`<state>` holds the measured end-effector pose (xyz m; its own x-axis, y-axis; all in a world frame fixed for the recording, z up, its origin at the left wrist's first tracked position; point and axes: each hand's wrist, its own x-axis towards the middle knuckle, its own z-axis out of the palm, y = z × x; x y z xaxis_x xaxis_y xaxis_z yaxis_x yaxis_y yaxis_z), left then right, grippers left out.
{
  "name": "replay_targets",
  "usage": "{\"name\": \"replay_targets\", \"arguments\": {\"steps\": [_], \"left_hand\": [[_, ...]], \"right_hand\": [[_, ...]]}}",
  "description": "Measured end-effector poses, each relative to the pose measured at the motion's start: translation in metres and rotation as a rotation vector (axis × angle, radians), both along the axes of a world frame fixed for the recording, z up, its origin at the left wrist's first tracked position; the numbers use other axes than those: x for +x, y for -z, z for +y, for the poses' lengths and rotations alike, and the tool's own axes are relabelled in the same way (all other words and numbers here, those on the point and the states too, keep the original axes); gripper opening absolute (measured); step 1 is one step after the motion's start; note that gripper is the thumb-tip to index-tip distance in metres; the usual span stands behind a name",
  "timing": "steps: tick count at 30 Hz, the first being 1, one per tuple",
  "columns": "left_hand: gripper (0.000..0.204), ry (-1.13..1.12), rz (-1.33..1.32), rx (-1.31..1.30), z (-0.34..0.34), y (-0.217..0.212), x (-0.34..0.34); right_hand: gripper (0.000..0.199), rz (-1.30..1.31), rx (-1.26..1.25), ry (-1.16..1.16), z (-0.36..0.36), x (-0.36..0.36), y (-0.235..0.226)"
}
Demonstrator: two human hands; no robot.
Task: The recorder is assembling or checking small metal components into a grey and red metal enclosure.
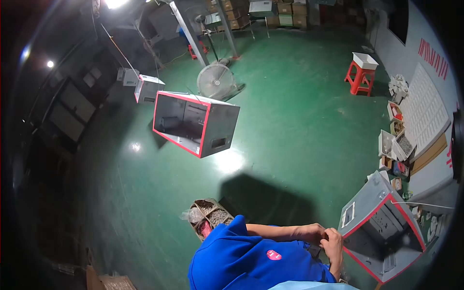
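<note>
My left hand (pixel 314 233) reaches across from a blue sleeve, and its fingers are drawn together. Meeting it is my right hand (pixel 333 245), bent at the wrist with its fingers pinched. Whatever lies between the two hands is too small or hidden to make out. Just right of them is a grey metal cabinet (pixel 356 202), open-fronted and tilted, with red edging round its opening. The right hand is close beside its edge; I cannot tell whether they touch.
Another red-edged metal cabinet (pixel 225 123) hangs ahead, with a smaller one (pixel 153 87) farther left. A divided box of small parts (pixel 207 207) stands left of me. A floor fan (pixel 216 81), a red stool (pixel 360 79) and several parts bins (pixel 386 143) stand farther off.
</note>
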<state>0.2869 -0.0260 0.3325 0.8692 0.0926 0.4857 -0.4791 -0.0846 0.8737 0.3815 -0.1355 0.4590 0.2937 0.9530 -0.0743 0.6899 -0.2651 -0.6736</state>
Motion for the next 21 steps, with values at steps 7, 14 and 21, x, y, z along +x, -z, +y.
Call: {"name": "replay_targets", "arguments": {"steps": [7,14,21], "left_hand": [[0.010,0.257,0.604,-1.111,0.003,-0.001,-0.020],[0.014,0.119,0.381,-0.487,0.008,-0.006,-0.031],[0.025,0.315,0.792,-1.099,-0.008,-0.074,-0.012]], "right_hand": [[0.019,-0.045,-0.027,-0.115,0.018,-0.014,0.010],[0.016,-0.077,0.078,-0.171,0.019,-0.013,0.003],[0.015,-0.040,0.064,-0.075,-0.011,0.005,-0.015]]}}
